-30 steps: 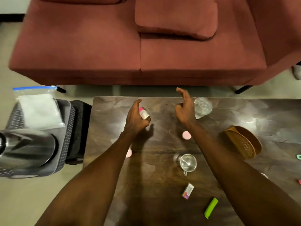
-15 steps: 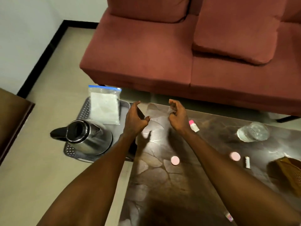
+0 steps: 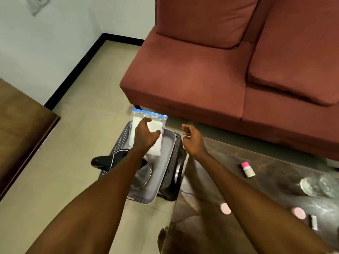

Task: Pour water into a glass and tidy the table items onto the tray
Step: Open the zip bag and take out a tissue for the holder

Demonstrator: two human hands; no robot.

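A grey perforated tray (image 3: 167,154) sits left of the dark marble table (image 3: 229,158). On it lie a zip bag (image 3: 157,123) of white material and a steel kettle (image 3: 144,176) with a black handle, partly hidden by my left forearm. My left hand (image 3: 145,135) hovers over the bag with fingers spread, and contact is unclear. My right hand (image 3: 192,141) hangs loosely curled and empty above the table's left corner. On the table are a glass (image 3: 315,186), a small pink-capped bottle (image 3: 247,169), and two pink discs (image 3: 225,208) (image 3: 298,213).
A red sofa (image 3: 201,70) runs along the table's far side. The tray rests on a black stand (image 3: 175,173) on the tiled floor. Brown wooden furniture (image 3: 22,129) is at the left. A small white item (image 3: 314,221) lies near the right disc.
The view has swung left toward the tray. My left hand went from the table's corner to above the zip bag and opened. My right hand followed to the table's left corner.
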